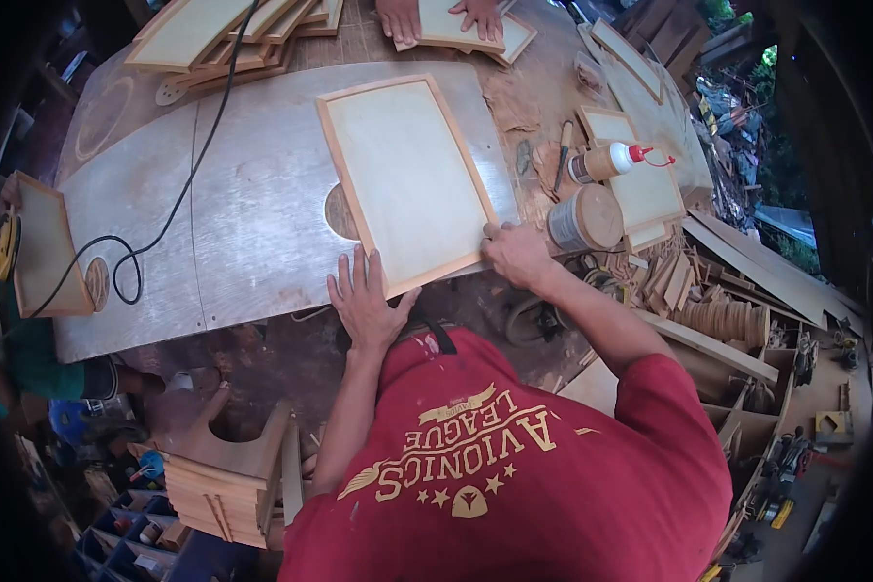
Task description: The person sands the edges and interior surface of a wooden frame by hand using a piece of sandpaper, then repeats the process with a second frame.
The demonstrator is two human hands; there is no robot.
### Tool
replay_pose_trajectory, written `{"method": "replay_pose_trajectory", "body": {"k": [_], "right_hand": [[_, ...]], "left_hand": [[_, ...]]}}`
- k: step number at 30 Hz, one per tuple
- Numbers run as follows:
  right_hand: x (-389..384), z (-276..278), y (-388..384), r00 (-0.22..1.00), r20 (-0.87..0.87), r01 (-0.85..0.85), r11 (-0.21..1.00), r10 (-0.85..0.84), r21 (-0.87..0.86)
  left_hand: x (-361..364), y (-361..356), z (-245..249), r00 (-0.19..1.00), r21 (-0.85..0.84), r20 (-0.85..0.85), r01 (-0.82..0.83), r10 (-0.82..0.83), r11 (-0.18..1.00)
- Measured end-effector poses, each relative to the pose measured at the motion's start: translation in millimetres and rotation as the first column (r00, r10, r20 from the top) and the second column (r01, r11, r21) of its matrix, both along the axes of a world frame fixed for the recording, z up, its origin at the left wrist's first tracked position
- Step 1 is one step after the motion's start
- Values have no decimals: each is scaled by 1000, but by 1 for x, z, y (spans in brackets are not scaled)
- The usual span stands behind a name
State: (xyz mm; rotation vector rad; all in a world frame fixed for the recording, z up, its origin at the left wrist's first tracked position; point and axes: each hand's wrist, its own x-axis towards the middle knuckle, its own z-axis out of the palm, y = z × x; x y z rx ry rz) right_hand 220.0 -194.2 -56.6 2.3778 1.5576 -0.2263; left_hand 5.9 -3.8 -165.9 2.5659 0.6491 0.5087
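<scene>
A pale rectangular panel with a light wood frame (412, 165) lies slanted on the metal-topped table (252, 136), its near end close to the table's edge. My left hand (367, 303) is spread at the panel's lower left corner, fingers apart along the frame. At the lower right corner, my right hand (519, 254) is closed around the frame's edge, with some fingers hidden beneath or behind it. Right of the panel stand a glue bottle with a red cap (606, 162) and a round lidded tub (587, 218).
Another person's hands (441, 17) rest on framed panels at the far side. Stacked framed panels (252, 53) lie at the back left. A black cord (204, 145) crosses the table. At far left, someone handles a yellow power tool (8, 247) beside an upright panel (48, 242).
</scene>
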Motion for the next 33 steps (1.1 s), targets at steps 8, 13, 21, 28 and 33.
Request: {"method": "replay_pose_trajectory", "body": {"k": [8,13,21,28,33], "right_hand": [[-25,-4,24,989,-130,58,997,-64,-48],[-78,-21,90,940,-207,-211,939,271,271],[-79,-29,88,929,-146,-289,914,340,286],[-75,-5,84,946,-168,-245,950,278,193],[-95,-18,94,930,-228,-201,917,289,345]], "left_hand": [[2,0,-5,999,2,39,-15,15,1000],[-1,4,-4,1000,0,29,1,-1,1000],[2,2,-11,1000,18,15,-24,24,1000],[0,4,-2,999,-59,46,3,0,998],[-4,1,-9,1000,7,-5,-14,14,1000]]}}
